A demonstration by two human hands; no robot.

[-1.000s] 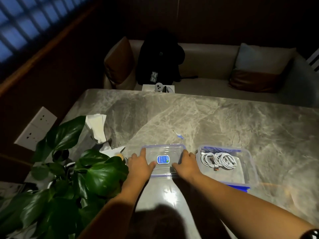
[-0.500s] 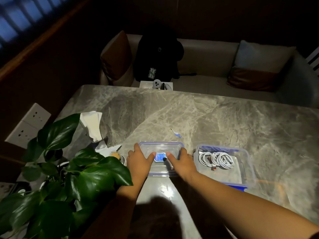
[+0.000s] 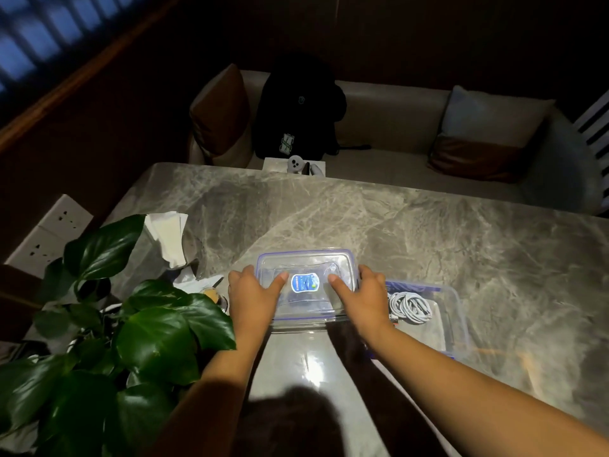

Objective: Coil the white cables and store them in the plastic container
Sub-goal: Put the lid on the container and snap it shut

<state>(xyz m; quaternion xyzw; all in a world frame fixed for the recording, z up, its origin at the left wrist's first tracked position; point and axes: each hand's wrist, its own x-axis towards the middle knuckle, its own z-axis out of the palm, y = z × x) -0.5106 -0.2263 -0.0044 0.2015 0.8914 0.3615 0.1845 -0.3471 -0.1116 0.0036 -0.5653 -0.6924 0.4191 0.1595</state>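
A clear plastic lid (image 3: 306, 258) with a blue rim and a blue label is held between both hands over the marble table (image 3: 428, 232). My left hand (image 3: 252, 300) grips its left edge, thumb on top. My right hand (image 3: 364, 300) grips its right edge, thumb on top as well. Just to the right stands the open clear plastic container (image 3: 456, 311) with a blue rim. Coiled white cables (image 3: 410, 306) lie inside it at the left end. My right wrist hides the container's near-left corner.
A leafy green plant (image 3: 138, 331) fills the near left beside my left arm. White tissues (image 3: 168, 237) and a small dish (image 3: 212, 295) lie behind it. Beyond the table's far edge is a sofa (image 3: 395, 127) with a black backpack (image 3: 296, 107) and cushions.
Both hands closed on the lid's sides, thumbs moving onto its top. The lid has shifted slightly right, toward the container, and looks raised off the table.
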